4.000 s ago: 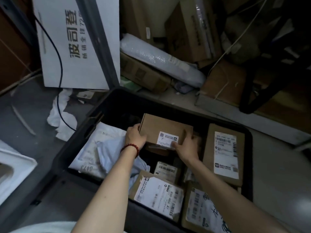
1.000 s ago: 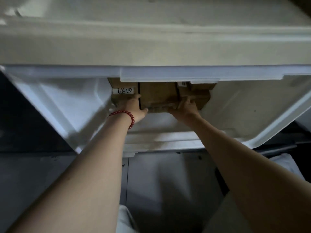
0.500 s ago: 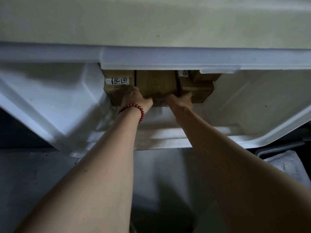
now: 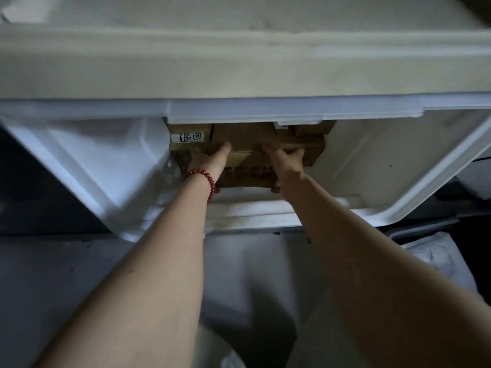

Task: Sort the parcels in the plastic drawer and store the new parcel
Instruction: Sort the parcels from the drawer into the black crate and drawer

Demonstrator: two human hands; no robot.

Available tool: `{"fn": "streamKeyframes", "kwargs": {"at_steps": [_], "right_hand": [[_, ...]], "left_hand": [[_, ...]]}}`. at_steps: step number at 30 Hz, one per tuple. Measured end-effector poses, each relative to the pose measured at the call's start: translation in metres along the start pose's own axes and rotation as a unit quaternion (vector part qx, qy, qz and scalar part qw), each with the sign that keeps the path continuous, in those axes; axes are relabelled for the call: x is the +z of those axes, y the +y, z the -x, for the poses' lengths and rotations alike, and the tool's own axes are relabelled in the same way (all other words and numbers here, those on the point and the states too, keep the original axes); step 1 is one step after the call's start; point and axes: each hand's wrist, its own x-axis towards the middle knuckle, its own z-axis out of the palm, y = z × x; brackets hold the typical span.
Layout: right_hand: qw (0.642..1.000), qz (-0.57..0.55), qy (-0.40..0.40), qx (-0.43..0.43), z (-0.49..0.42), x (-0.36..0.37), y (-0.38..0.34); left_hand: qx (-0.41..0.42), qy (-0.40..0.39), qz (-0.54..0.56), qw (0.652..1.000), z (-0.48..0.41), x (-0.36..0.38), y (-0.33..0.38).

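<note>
The white plastic drawer (image 4: 93, 166) stands pulled out below me. Brown cardboard parcels sit side by side at its back, partly hidden under the cabinet's front rail. Both hands grip the middle brown parcel (image 4: 248, 166), which reaches nearer me than its neighbours and shows faint print. My left hand (image 4: 210, 159), with a red bead bracelet at the wrist, holds its left side with the thumb on top. My right hand (image 4: 285, 162) holds its right side. A parcel with a handwritten white label (image 4: 187, 137) stands to the left, another brown parcel (image 4: 314, 152) to the right.
The cream cabinet front (image 4: 239, 62) fills the top of the view above the drawer. Grey floor (image 4: 53, 274) lies below the drawer. At the right edge a pale plastic mail bag (image 4: 435, 258) shows in a dark crate.
Four seconds ago both hands held this parcel over a black crate of parcels. Since half a second ago the parcel has come lower and nearer me, with more of its face showing.
</note>
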Motion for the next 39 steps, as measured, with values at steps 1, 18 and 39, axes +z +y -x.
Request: {"fn": "streamKeyframes", "kwargs": {"at_steps": [1,18,39], "right_hand": [[1.0,0.007,-0.007,0.004,0.006,-0.002,-0.002],[0.989,-0.016,-0.143,-0.041,0.125,-0.078,-0.024],[0.97,0.013,-0.21,-0.119,0.224,-0.118,0.041]], "left_hand": [[-0.008,-0.007,0.026,1.0,0.003,-0.003,-0.001],[0.024,-0.093,0.101,0.99,0.129,-0.042,0.005],[0.172,-0.028,0.123,0.977,0.25,-0.067,-0.082]]}}
